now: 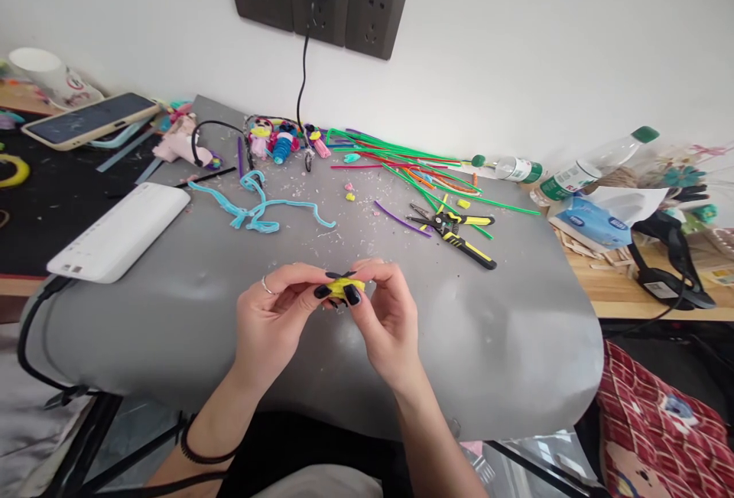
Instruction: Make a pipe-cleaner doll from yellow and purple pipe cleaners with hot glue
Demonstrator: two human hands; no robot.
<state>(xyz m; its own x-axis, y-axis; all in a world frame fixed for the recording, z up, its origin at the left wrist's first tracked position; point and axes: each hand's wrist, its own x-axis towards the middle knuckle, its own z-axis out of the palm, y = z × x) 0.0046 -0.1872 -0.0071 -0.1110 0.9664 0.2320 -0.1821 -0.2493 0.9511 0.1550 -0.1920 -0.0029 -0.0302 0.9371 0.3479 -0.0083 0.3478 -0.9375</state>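
Between the fingertips of both hands is a small yellow fuzzy piece (342, 288), perhaps bent pipe cleaner; the fingers cover much of it. My left hand (275, 314), with a ring on one finger, pinches its left end. The right end is pinched by my right hand (390, 314), its thumb lying across the front. Both hands hover over the near middle of the grey mat (493, 345). Beyond them lie a light blue pipe cleaner shape (258, 207), a yellow-and-black wire stripper (459, 230) and a purple pipe cleaner (401, 220).
Green pipe cleaners (395, 148) and small pipe cleaner figures (280, 142) lie along the wall. A white power bank (119, 232) with a cable and a phone (92, 119) are on the left. Plastic bottles (573, 177) and a tissue pack (596, 219) stand at right.
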